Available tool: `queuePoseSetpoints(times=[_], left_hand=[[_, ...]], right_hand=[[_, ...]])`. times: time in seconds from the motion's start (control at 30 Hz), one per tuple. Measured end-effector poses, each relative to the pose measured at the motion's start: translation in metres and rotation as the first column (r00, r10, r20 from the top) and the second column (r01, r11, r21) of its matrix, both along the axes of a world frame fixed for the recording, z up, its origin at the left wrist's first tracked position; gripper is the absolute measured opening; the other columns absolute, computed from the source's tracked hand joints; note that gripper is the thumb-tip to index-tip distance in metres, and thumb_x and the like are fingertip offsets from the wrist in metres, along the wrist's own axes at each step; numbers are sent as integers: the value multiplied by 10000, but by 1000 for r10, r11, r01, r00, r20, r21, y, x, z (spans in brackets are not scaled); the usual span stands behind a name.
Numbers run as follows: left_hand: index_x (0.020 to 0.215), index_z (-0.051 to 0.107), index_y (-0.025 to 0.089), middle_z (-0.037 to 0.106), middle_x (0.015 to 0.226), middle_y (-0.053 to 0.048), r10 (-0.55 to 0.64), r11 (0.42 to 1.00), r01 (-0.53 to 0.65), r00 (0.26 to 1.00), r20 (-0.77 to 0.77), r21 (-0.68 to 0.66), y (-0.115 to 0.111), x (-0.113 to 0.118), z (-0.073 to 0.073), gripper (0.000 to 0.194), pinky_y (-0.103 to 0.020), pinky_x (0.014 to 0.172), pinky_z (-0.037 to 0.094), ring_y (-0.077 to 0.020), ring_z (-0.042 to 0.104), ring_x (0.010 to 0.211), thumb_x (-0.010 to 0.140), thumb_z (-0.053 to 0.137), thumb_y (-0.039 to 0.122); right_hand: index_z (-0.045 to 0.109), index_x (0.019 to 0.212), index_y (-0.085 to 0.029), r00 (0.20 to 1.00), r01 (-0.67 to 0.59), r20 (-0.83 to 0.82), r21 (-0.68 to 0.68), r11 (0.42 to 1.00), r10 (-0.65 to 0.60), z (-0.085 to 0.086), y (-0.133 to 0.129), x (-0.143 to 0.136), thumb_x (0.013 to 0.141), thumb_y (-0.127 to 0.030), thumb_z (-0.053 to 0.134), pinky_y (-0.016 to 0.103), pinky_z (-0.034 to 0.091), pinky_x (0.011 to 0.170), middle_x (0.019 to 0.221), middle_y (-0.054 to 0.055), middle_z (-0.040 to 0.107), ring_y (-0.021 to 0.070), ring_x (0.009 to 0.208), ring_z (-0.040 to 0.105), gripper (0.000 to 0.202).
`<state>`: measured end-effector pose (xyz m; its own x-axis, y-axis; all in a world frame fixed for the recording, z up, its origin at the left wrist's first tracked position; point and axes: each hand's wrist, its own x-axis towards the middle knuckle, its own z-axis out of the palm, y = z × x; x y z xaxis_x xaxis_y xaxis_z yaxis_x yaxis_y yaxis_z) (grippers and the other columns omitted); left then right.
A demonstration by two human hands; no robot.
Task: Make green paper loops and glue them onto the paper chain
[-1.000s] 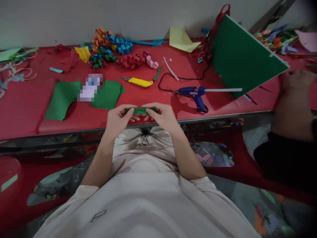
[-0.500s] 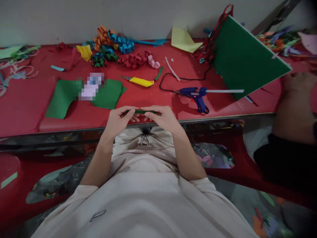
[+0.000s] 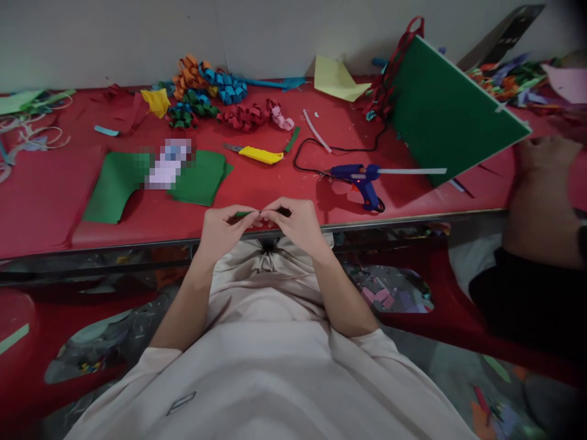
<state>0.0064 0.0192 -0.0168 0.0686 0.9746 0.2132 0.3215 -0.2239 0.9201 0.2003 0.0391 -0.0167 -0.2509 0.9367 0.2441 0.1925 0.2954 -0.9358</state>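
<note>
Both my hands meet at the front edge of the red table (image 3: pixel 151 235), fingertips pinched close together. Between them is a narrow green paper strip (image 3: pixel 242 214), mostly hidden by the fingers. My left hand (image 3: pixel 224 229) grips its left part, where some green shows. My right hand (image 3: pixel 296 220) pinches it at the middle, thumb against fingers. Beyond the hands lie green paper sheets (image 3: pixel 202 177), a yellow utility knife (image 3: pixel 261 154) and a short green strip (image 3: pixel 292 140). To the right rests a blue glue gun (image 3: pixel 362 177) with a white glue stick (image 3: pixel 413 171) in its back.
Curled paper chains (image 3: pixel 245 116) lie along the back. A green board (image 3: pixel 454 113) stands tilted at right, near another person's arm (image 3: pixel 534 189). Red sheets (image 3: pixel 41 195) are stacked at left. The glue gun's black cord (image 3: pixel 339 148) loops behind it.
My hands have drawn closer, fingertips now meeting at the strip's middle. Less of the green strip shows between them. The view has shifted slightly.
</note>
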Motion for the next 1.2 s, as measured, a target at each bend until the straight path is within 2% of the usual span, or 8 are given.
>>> queuePoseSetpoints(times=[0.2,0.37,0.5,0.6,0.73,0.83,1.07,1.2], left_hand=[[1006,749,159,806,870,-101,-61,991,72,993,100,-114,-1,-4,1,428,-310,704,658,-232,793,751,919,654,568],[925,775,148,787,782,-73,86,995,-78,987,137,-60,1,-5,3,305,-277,670,654,-220,788,709,844,781,442],[880,772,143,786,780,-82,124,990,-115,986,113,-86,1,-10,2,252,-284,646,655,-236,792,726,866,746,393],[905,749,134,792,829,-103,120,990,-111,988,100,-92,1,-14,2,304,-276,628,644,-239,794,741,906,695,433],[1068,710,146,794,872,-100,64,995,-54,991,120,-81,2,-15,4,406,-245,611,623,-204,786,709,928,662,525],[1130,685,158,782,812,-72,101,992,-85,981,169,-95,4,-12,5,429,-229,579,603,-178,765,644,922,670,532],[1007,712,159,712,721,-20,71,995,-63,990,122,-71,11,-10,0,369,-204,574,579,-154,743,631,850,767,488],[971,722,154,708,686,-19,74,997,-69,990,117,-46,12,-4,1,349,-217,563,571,-152,729,596,871,740,488]], right_hand=[[784,858,-193,999,25,29,-38,999,-24,-4,0,7,891,-351,696,235,519,624,748,23,762,146,665,699,183],[778,802,-182,991,122,-43,-119,985,-128,-5,-1,11,875,-279,667,211,468,492,614,-4,688,112,493,636,164],[777,974,-179,997,24,-66,-85,996,-30,-9,1,18,910,-299,633,220,539,579,729,14,735,121,582,691,198],[771,1014,-182,998,22,-54,-36,999,-24,-10,2,22,948,-313,589,222,527,571,752,19,733,118,575,688,234],[762,1130,-210,999,-18,-43,17,1000,19,-7,2,23,972,-353,585,239,526,637,792,16,729,120,637,675,278],[757,1177,-224,1000,-28,5,54,998,28,-6,3,22,921,-373,684,248,519,673,784,9,719,127,673,657,305],[739,966,-193,995,66,-71,-3,998,-66,-11,6,20,964,-411,613,245,529,636,756,19,715,132,632,682,252],[736,942,-196,998,49,-37,11,999,-48,-8,5,17,955,-400,635,240,520,644,768,17,728,129,644,681,228]])
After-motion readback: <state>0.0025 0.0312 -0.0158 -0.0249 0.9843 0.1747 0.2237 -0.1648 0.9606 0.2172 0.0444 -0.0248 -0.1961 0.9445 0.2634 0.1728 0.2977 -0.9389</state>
